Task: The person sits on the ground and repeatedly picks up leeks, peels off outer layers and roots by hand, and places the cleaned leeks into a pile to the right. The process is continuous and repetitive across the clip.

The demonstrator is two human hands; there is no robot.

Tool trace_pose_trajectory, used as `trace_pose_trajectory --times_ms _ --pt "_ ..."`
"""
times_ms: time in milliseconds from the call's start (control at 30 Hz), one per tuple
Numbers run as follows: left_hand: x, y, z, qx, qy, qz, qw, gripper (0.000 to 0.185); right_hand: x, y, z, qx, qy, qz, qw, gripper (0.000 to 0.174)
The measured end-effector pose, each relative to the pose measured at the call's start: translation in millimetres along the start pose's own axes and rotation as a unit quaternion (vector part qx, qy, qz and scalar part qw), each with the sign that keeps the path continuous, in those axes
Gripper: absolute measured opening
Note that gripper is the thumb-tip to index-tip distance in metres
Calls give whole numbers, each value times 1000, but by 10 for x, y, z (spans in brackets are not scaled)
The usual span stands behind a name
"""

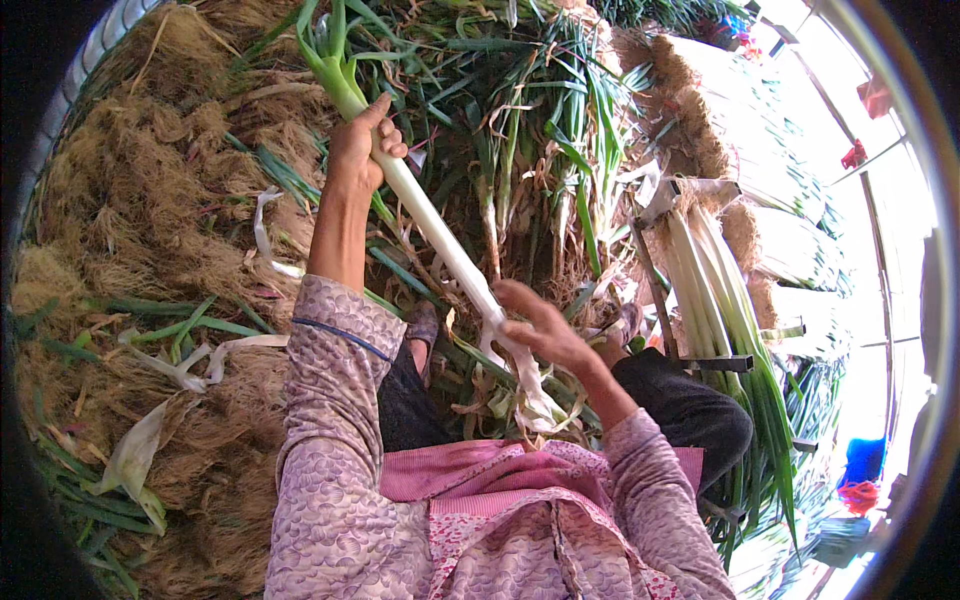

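Note:
My left hand (367,146) is wrapped around the upper white shaft of a long Welsh onion (435,214), just below its green leaves. The stalk slants down to the right across my front. Close to its lower end is my right hand (547,326), slightly blurred, with thumb and forefinger against or beside the stalk. Whether they pinch anything cannot be made out. Pale, limp outer layers (534,397) hang from that end, below my right hand, over the pink apron (465,472).
Trimmed brown roots (142,187) and torn leaves heap up at left. Untrimmed onions (555,150) with green tops stand ahead. At right, a metal rack (716,364) holds cleaned onions (694,277); bundled onions (772,127) are stacked beyond. My feet are among the scraps.

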State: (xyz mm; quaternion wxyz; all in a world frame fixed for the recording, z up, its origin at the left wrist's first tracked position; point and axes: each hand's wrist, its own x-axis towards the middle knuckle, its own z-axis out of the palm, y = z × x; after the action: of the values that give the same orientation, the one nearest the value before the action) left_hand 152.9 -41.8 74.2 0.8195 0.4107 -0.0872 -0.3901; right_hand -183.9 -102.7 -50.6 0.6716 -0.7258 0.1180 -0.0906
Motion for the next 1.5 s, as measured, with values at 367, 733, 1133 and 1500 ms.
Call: trace_pose_trajectory --times_ms 367,733,1133,1500 --pt "81 -20 -319 -37 16 -49 998 28 -1075 -386 431 78 -24 149 985 34" --pt "256 485 -473 -90 55 63 992 21 -2273 -600 210 30 114 426 897 37" --pt "111 -141 160 -258 41 109 959 22 -651 -15 -7 -391 -45 6 919 66" --pt "-1136 -1456 1976 -390 -110 -32 913 24 753 -1002 -170 361 250 -184 880 46"
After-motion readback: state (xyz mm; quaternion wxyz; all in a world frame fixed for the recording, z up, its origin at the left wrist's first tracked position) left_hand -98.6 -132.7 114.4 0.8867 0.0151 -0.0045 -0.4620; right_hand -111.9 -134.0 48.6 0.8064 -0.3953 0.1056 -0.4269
